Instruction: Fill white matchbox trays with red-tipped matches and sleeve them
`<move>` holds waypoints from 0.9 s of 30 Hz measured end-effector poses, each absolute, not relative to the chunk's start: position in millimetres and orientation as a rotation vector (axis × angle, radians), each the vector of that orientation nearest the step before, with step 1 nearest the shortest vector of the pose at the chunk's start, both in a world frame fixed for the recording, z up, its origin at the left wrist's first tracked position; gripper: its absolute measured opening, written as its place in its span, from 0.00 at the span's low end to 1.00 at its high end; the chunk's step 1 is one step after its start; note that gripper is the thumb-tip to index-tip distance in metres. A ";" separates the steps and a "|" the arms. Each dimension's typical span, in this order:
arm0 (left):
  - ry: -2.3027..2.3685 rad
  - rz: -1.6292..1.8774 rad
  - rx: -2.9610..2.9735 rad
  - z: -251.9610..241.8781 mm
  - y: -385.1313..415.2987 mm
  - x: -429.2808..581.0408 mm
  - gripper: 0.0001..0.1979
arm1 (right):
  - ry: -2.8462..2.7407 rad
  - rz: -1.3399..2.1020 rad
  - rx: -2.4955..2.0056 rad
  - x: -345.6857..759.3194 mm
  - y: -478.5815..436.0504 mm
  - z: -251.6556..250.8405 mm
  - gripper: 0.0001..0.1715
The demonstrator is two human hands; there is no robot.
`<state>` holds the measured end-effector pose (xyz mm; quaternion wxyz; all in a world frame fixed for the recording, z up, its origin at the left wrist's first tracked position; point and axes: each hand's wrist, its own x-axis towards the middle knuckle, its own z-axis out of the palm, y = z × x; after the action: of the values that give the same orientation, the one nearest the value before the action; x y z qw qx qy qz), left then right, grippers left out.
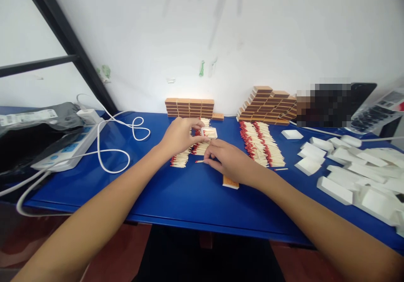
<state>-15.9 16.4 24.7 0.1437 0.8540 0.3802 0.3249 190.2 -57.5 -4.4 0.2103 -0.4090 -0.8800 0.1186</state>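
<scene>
My left hand [181, 135] grips a small white matchbox tray [209, 133] between thumb and fingers, with some matches lying inside it. Just below and to the right, my right hand [224, 159] pinches a single red-tipped match [200, 161] near the table surface. Rows of loose matches [179, 160] lie under and beside my left hand, partly hidden by it. Beneath my right wrist an orange-brown matchbox sleeve [230, 182] rests on the blue table [176, 198].
Stacked matchboxes [189, 107] and a stepped pile [268, 107] stand against the wall. More matches [260, 145] lie right of centre. White empty trays [362, 168] are heaped at right. A power strip [67, 149], cables and a black bag [41, 134] occupy the left.
</scene>
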 end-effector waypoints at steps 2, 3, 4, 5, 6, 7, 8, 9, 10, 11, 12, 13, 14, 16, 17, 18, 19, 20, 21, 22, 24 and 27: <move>1.138 0.908 2.490 25.1 16.9 -16.5 0.18 | -2.452 0.336 -1.115 194.2 -58.4 1.9 0.06; 1.162 0.893 2.507 25.4 17.0 -16.6 0.18 | -2.428 0.325 -1.106 197.0 -58.0 5.6 0.06; 1.178 0.881 2.522 25.7 17.1 -16.6 0.17 | -2.387 0.299 -1.107 200.3 -56.9 9.4 0.06; 1.179 0.872 2.530 25.8 16.9 -16.4 0.16 | -2.334 0.253 -1.119 203.8 -55.2 12.9 0.07; 1.160 0.866 2.529 25.9 16.4 -16.0 0.16 | -2.277 0.191 -1.141 207.5 -53.0 15.9 0.07; 1.124 0.862 2.518 25.9 15.8 -15.3 0.16 | -2.222 0.122 -1.168 211.0 -50.4 18.2 0.07; 1.081 0.863 2.498 25.7 14.9 -14.4 0.16 | -2.181 0.055 -1.196 214.2 -47.7 19.5 0.07; 1.036 0.864 2.473 25.5 13.8 -13.4 0.17 | -2.160 -0.002 -1.222 216.9 -45.1 20.0 0.07; 0.995 0.863 2.444 25.4 12.7 -12.5 0.18 | -2.155 -0.045 -1.245 219.1 -42.7 19.6 0.07; 0.962 0.861 2.416 25.3 11.5 -11.6 0.19 | -2.161 -0.071 -1.262 220.7 -40.8 18.6 0.07; 0.935 0.856 2.390 25.2 10.4 -10.9 0.19 | -2.174 -0.085 -1.271 221.7 -39.3 17.2 0.07; 0.915 0.848 2.371 25.3 9.5 -10.3 0.19 | -2.189 -0.093 -1.273 222.3 -38.2 15.6 0.07; 0.901 0.839 2.360 25.4 8.8 -10.0 0.18 | -2.200 -0.099 -1.270 222.4 -37.6 14.1 0.07; 0.887 0.826 2.358 25.7 7.9 -9.9 0.18 | -2.210 -0.113 -1.256 222.0 -37.2 11.8 0.07; 0.882 0.820 2.363 25.7 7.8 -10.0 0.18 | -2.212 -0.121 -1.250 221.6 -37.4 11.3 0.07; 0.877 0.814 2.366 25.7 7.8 -10.2 0.18 | -2.213 -0.127 -1.247 221.1 -37.7 11.1 0.06; 0.870 0.807 2.367 25.6 8.0 -10.3 0.18 | -2.211 -0.131 -1.245 220.7 -38.2 11.4 0.06; 0.863 0.801 2.365 25.5 8.2 -10.4 0.18 | -2.207 -0.130 -1.242 220.2 -38.7 12.0 0.06; 0.858 0.798 2.361 25.3 8.5 -10.5 0.18 | -2.202 -0.122 -1.238 219.8 -39.4 12.8 0.06; 0.859 0.805 2.357 25.2 8.9 -10.5 0.18 | -2.189 -0.109 -1.232 219.4 -40.2 13.9 0.06; 0.880 0.849 2.359 25.1 9.9 -10.7 0.19 | -2.150 -0.077 -1.211 218.1 -42.3 16.2 0.07; 0.968 0.928 2.389 25.2 11.9 -11.8 0.18 | -2.104 -0.026 -1.162 213.7 -47.1 17.9 0.07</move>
<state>-11.8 11.9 25.2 0.1997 0.8544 0.3464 0.3318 213.7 -47.1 17.9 0.3607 -0.4510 -0.8164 -0.0100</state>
